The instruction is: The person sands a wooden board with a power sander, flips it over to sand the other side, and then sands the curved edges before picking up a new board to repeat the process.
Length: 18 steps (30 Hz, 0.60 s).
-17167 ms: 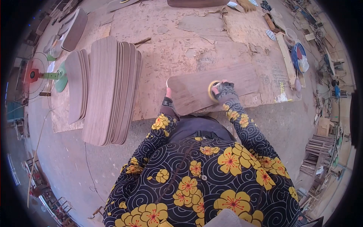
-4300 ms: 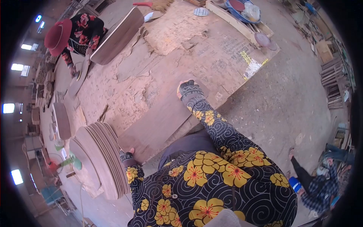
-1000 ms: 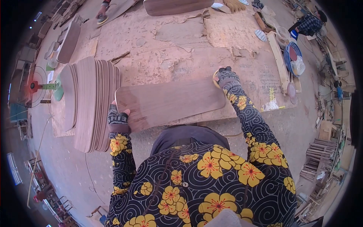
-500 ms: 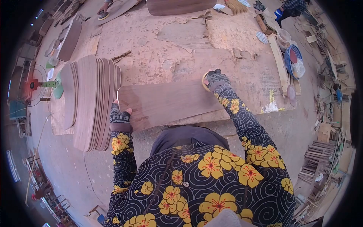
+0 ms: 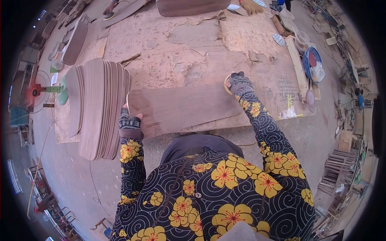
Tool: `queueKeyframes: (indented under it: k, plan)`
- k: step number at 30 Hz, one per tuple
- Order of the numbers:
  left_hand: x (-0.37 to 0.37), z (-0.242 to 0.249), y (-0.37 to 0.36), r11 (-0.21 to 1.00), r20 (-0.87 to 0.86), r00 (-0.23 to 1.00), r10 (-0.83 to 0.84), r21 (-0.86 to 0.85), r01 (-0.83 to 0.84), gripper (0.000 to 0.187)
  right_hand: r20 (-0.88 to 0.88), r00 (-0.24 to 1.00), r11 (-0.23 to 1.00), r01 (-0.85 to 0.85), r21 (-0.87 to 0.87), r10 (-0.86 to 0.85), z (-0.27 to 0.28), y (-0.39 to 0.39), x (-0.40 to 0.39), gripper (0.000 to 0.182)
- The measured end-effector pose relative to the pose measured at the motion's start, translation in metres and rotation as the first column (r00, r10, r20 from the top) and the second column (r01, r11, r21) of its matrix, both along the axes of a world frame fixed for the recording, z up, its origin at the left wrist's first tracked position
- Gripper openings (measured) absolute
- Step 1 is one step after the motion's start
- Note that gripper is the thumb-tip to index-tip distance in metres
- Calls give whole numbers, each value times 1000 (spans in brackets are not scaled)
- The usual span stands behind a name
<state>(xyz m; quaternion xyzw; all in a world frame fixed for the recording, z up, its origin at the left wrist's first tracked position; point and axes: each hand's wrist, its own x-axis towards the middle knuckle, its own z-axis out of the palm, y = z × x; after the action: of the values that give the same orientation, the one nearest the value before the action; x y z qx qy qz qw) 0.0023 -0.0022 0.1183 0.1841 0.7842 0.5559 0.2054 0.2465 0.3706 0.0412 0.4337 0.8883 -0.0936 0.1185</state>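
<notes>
A brown wooden board (image 5: 185,106) with rounded corners lies across the near edge of the table before me. My left hand (image 5: 130,121), in a grey fingerless glove, grips its left end, thumb on top and fingers at the edge. At the board's right end my right hand (image 5: 242,83), also gloved, is closed on a round yellow-rimmed sanding pad (image 5: 227,86). The pad is tilted at the board's far right corner; its underside is hidden. Just left of my left hand stands a stack of similar boards (image 5: 100,108).
A fan (image 5: 37,90) stands beyond the stack. Another person's hand (image 5: 108,12) works with a round pad at the far left. At the right are a wooden strip (image 5: 295,66), a blue basket (image 5: 309,64) and a plastic tub (image 5: 301,38). A broom (image 5: 251,6) lies at the back.
My right hand and the sanding pad have moved a little right, to the board's end. The board and my left hand have shifted slightly right. A person at the back right has mostly left view.
</notes>
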Motion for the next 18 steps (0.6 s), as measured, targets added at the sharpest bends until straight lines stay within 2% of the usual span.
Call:
queueKeyframes:
  k: [3, 7, 12, 16, 18]
  plan:
    - [-1, 3, 3, 999, 2, 1000, 5, -42, -5, 61, -1, 999, 995, -48, -83, 48, -8, -12, -24, 58]
    - [-9, -13, -1, 1000, -36, 999, -8, -7, 8, 60, -81, 989, 987, -134, -87, 127, -9, -39, -48, 54]
    - [-13, -25, -1, 997, 80, 996, 38, 71, -44, 58, -206, 970, 965, -168, -200, 127, 14, -89, -56, 56]
    - [-11, -37, -2, 997, 142, 988, 58, 45, -65, 57, -339, 937, 937, -187, -295, 80, 16, -144, -49, 57]
    - [-7, -47, -2, 995, 165, 983, 81, 42, -89, 57, -308, 940, 931, -235, -279, 144, 5, -149, -49, 55]
